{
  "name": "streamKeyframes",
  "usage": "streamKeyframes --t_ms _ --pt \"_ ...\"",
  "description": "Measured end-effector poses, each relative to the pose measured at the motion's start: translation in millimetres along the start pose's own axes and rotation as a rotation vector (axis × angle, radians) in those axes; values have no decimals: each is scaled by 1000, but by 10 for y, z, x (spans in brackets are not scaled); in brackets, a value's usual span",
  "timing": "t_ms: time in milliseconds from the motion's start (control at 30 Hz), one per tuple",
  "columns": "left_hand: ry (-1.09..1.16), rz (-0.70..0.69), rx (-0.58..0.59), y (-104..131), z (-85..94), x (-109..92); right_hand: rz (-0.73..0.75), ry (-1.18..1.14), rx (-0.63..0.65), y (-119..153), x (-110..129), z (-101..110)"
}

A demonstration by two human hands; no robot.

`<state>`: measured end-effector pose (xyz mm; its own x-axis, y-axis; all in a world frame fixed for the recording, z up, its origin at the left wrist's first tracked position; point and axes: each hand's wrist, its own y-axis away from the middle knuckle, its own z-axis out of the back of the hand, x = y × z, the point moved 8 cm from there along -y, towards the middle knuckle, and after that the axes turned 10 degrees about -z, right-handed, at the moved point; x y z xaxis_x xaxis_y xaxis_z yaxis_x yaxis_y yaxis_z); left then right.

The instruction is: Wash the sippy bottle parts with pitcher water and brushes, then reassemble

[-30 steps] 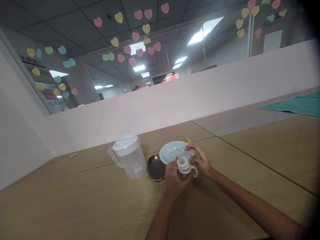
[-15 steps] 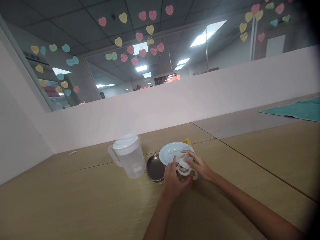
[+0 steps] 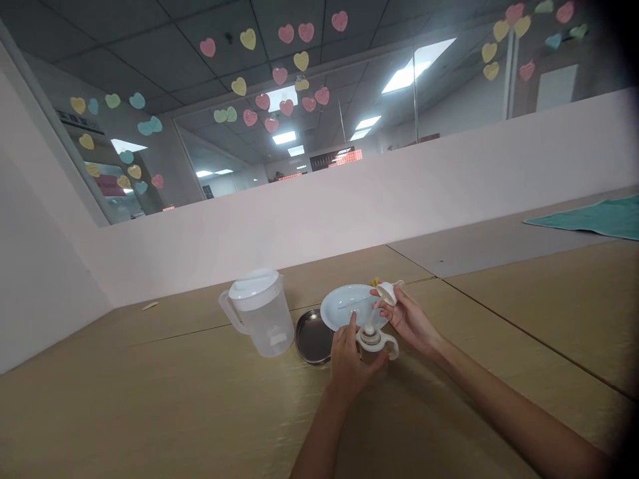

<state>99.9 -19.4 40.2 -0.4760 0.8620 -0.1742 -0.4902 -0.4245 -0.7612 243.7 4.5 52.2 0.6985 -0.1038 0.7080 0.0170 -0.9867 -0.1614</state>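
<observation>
My left hand is wrapped round a small bottle with a white ring and side handles, standing on the table. Above and to the right of it, my right hand grips a white cap, tilted with its hollow side showing. A pale stem or tube shows between the cap and the bottle's top. Behind the bottle lies a pale blue oval plate, partly covered by my hands. A round dark metal dish is left of my left hand.
A clear plastic pitcher with a white lid stands left of the dish. Something yellow lies behind the plate. A teal cloth is at the far right. A low wall with glass above backs the table.
My right hand has lifted the white cap off the bottle, up and to the right, and tilted it. My left hand stays round the bottle. The view has shifted slightly.
</observation>
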Motion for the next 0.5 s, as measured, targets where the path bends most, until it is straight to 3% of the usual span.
streamKeyframes --t_ms 233,500 --pt "29 23 17 -6 -5 9 10 -260 -63 -89 37 193" --pt "16 12 31 -2 -9 1 104 -108 -195 -201 -90 501"
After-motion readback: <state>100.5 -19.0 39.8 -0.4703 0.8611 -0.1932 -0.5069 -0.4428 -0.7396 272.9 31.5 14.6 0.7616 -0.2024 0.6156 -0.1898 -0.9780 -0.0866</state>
